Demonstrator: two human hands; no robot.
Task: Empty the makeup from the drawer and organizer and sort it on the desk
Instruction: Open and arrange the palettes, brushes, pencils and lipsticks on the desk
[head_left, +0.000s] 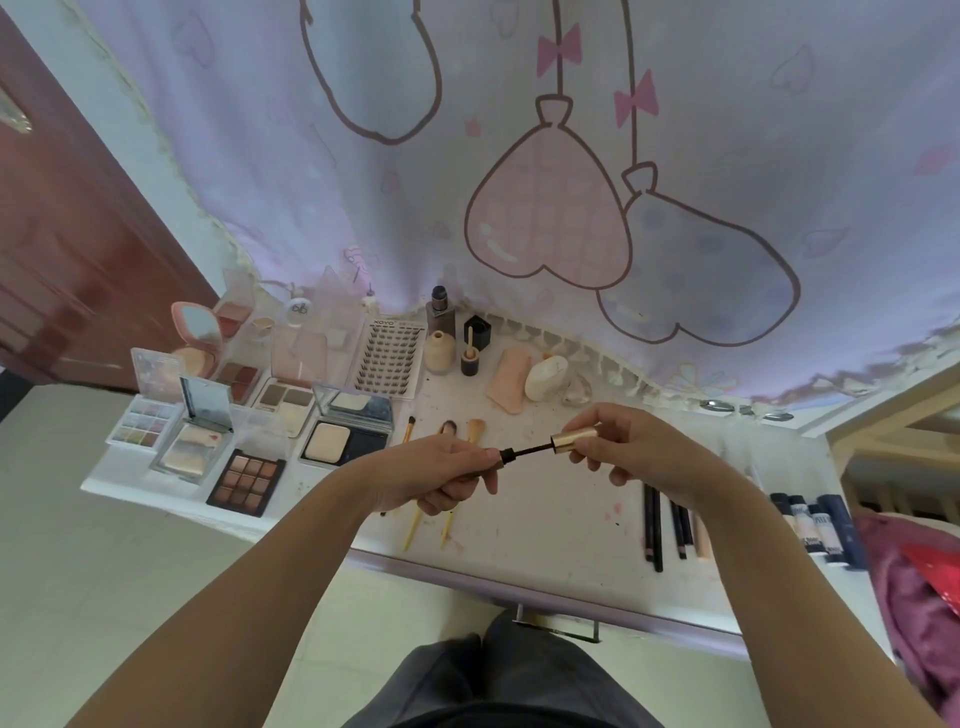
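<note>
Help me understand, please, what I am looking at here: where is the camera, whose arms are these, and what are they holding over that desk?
There is no machine here. One wide-angle camera on a person's head looks down at their own bare arms. The left hand grips a dark mascara tube; the right hand pinches its gold cap, with the wand partly drawn out. Below lies a white desk with sorted makeup: open palettes on the left, brushes in the middle, dark pencils and small bottles on the right.
</note>
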